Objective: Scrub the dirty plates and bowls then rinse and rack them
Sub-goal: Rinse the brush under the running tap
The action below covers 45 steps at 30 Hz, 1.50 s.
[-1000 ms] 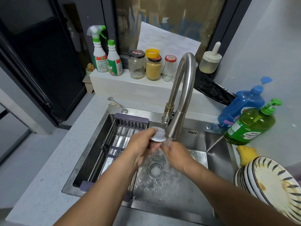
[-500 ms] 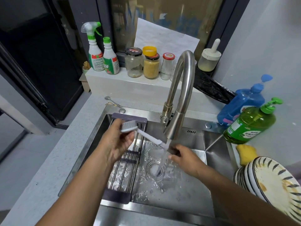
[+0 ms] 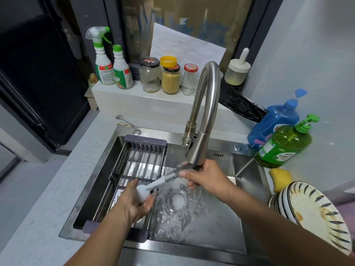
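We hold the brush point(image 3: 153, 186) under the running faucet point(image 3: 206, 112): our right hand point(image 3: 206, 176) grips its handle, our left hand point(image 3: 137, 201) cups the bristle head over the sink point(image 3: 221, 231); this looks like preparation. The dirty plates point(image 3: 315, 214) wait stacked at the counter's right edge; next we reach for 1.

Two spray bottles point(image 3: 102, 58), three jars point(image 3: 150, 77), two soap bottles point(image 3: 284, 144), one brush point(image 3: 153, 186).

You are looking at labels too blurred to read. Only a large "3" is showing on the green-capped bottle point(image 3: 122, 72).
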Available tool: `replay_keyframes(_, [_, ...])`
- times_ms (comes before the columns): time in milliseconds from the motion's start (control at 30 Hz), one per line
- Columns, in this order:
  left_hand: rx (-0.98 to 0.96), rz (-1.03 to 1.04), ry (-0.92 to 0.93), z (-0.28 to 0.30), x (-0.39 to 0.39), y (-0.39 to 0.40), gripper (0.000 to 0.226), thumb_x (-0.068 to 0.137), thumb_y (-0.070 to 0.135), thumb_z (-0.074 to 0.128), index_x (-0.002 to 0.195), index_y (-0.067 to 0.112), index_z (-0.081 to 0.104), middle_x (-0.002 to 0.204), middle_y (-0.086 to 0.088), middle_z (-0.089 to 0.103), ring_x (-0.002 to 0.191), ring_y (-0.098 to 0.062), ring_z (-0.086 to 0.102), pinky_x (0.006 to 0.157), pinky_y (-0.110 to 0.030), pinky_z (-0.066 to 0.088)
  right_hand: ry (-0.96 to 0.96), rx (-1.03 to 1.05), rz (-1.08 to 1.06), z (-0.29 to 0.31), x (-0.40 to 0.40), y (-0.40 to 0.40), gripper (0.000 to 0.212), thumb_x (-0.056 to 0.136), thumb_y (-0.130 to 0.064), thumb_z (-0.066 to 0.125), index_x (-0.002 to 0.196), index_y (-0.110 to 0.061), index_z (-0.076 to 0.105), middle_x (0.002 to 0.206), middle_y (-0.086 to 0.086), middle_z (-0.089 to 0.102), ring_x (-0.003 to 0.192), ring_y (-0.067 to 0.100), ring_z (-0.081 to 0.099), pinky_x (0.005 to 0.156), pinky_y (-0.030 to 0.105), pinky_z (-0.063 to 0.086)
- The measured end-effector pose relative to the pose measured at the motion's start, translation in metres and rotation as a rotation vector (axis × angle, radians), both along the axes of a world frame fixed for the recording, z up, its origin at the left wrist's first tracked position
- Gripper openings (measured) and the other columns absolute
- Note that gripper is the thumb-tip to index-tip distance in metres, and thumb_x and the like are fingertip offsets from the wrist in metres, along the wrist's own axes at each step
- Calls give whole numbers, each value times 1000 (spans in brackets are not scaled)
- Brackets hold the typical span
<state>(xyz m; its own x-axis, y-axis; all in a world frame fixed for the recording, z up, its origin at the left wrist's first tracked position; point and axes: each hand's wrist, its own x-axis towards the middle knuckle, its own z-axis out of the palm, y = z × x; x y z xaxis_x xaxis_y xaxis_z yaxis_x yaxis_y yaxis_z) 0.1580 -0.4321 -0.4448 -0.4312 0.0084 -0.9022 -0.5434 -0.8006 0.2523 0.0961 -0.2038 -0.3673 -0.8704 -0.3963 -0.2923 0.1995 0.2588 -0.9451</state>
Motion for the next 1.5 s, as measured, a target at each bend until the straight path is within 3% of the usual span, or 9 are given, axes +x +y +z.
replay_keyframes(267, [-135, -199, 69, 10, 12, 15, 39, 99, 31, 64, 117, -2, 55, 74, -22, 72, 61, -26, 66, 61, -40, 62, -72, 9, -259, -8, 2, 10, 25, 91, -26, 73, 111, -13, 65, 103, 7, 75, 79, 18, 72, 75, 35, 62])
replay_keyframes(433, [-103, -266, 193, 12, 9, 49, 38, 100, 22, 62, 126, -6, 58, 94, -25, 75, 79, -27, 68, 67, -36, 62, -125, -112, -629, -4, -7, 40, 34, 98, -39, 61, 110, -8, 59, 93, 17, 71, 68, 22, 68, 64, 33, 62])
replay_keyframes(600, [-100, -334, 298, 22, 1, 80, 34, 102, 26, 59, 123, -2, 61, 80, -16, 76, 69, -23, 72, 68, -37, 63, -187, -137, -839, -3, -16, 73, 35, 96, -41, 64, 107, -8, 57, 71, 8, 63, 52, 14, 57, 52, 26, 52])
replay_keyframes(767, [-26, -326, 384, 22, 1, 82, 30, 99, 9, 60, 129, 6, 60, 103, -22, 76, 82, -28, 76, 79, -43, 64, -276, -172, -922, -9, -17, 83, 30, 95, -32, 70, 107, -6, 61, 67, 7, 62, 51, 12, 57, 47, 23, 51])
replay_keyframes(967, [9, -242, 457, 17, -1, 62, 73, 79, -24, 57, 138, 19, 63, 135, -33, 53, 102, -35, 70, 86, -46, 60, -541, -269, -909, -18, -10, 67, 27, 87, -26, 78, 93, -4, 64, 74, 9, 62, 40, 10, 58, 43, 22, 54])
replay_keyframes(1167, [168, -119, 379, 27, 4, 56, 31, 90, 8, 67, 119, -3, 62, 106, -33, 68, 97, -35, 70, 78, -50, 58, -436, -303, -857, -19, -9, 58, 17, 94, -12, 69, 97, 4, 64, 71, 14, 64, 47, 14, 61, 47, 24, 57])
replay_keyframes(1233, [198, -47, 313, 21, 5, 59, 33, 96, 17, 64, 118, -7, 62, 103, -33, 69, 97, -36, 69, 77, -52, 58, -386, -276, -765, -16, -11, 60, 22, 93, -11, 66, 101, 9, 67, 73, 17, 66, 50, 14, 63, 51, 25, 58])
replay_keyframes(1333, [226, 15, 287, 15, 7, 64, 42, 93, 7, 63, 130, -11, 56, 109, -33, 69, 104, -37, 68, 78, -49, 60, -387, -267, -704, -11, -11, 63, 22, 92, -10, 64, 100, 9, 71, 78, 18, 67, 52, 13, 62, 53, 25, 59])
replay_keyframes(1500, [248, -40, 410, 19, 10, 74, 47, 84, -5, 64, 129, -12, 57, 115, -32, 69, 105, -32, 70, 84, -43, 59, -561, -273, -868, -18, -11, 75, 12, 98, -8, 62, 93, 2, 63, 59, 14, 66, 39, 13, 61, 40, 24, 54])
